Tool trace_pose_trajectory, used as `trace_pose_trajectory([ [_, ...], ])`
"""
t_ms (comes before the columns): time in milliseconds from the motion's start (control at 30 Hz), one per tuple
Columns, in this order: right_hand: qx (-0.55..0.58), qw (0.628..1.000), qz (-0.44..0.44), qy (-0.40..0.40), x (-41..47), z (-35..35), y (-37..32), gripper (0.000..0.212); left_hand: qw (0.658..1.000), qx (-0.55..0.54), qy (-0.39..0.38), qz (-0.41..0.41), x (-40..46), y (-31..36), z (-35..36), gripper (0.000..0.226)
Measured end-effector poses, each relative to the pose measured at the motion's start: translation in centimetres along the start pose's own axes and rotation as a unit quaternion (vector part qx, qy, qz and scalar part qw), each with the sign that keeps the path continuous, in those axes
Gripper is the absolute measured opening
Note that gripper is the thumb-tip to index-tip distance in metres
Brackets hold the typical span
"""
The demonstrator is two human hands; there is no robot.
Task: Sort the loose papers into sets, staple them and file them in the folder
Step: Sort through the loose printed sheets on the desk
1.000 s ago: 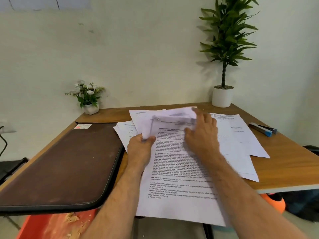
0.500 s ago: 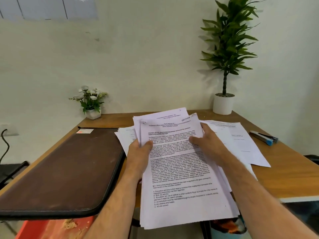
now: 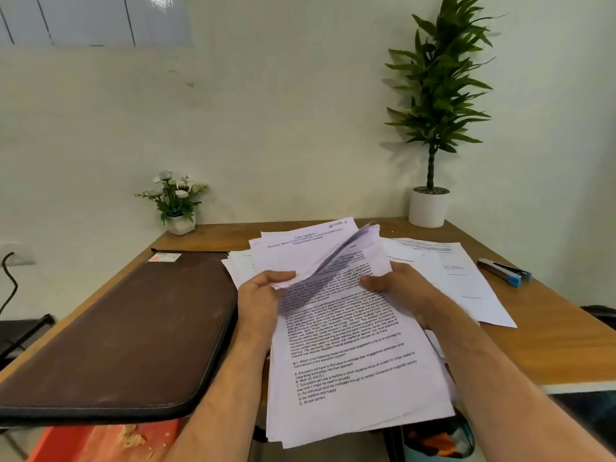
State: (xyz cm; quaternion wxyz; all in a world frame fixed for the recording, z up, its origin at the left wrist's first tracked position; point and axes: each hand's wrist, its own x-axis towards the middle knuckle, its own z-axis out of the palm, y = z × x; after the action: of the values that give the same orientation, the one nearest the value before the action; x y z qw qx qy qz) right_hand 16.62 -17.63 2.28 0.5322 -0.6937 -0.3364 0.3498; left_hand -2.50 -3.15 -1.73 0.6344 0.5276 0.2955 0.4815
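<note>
Left hand (image 3: 258,303) pinching folded-over top sheet (image 3: 336,258), right hand (image 3: 398,290) gripping stack (image 3: 353,371) edge, folder (image 3: 133,331) closed at left, stapler (image 3: 503,276) far right on table (image 3: 550,335)

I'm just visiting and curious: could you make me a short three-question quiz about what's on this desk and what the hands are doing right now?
1. True or false: the stapler lies on the brown folder.
2. Which hand lifts the bent top sheet of the paper stack? A) left hand B) right hand C) neither
3. Fill in: the tall plant stands in a ____ pot at the desk's far right corner.

Key
1. False: it lies on the bare desk, right of the loose sheets.
2. A; the right hand grips the stack's right edge.
3. white
</note>
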Motion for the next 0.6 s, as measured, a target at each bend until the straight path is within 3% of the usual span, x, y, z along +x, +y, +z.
trace_pose_trajectory([
  [267,0.041,0.997,-0.048,0.053,0.3,1.0,2.4,0.021,0.996,-0.08,-0.013,-0.021,0.2,0.3,0.1,0.047],
  [400,0.049,0.999,-0.01,0.015,-0.1,0.6,2.2,0.018,1.0,-0.004,0.022,-0.016,0.0,0.2,0.1,0.038],
  [533,0.065,0.998,-0.001,0.019,-0.9,0.5,1.0,0.018,0.995,-0.055,0.015,-0.081,-0.4,0.9,-0.2,0.06],
  [600,0.07,0.997,-0.011,0.021,-1.2,0.3,0.1,0.019,0.986,-0.078,-0.028,-0.146,-0.3,1.2,-0.5,0.055],
])
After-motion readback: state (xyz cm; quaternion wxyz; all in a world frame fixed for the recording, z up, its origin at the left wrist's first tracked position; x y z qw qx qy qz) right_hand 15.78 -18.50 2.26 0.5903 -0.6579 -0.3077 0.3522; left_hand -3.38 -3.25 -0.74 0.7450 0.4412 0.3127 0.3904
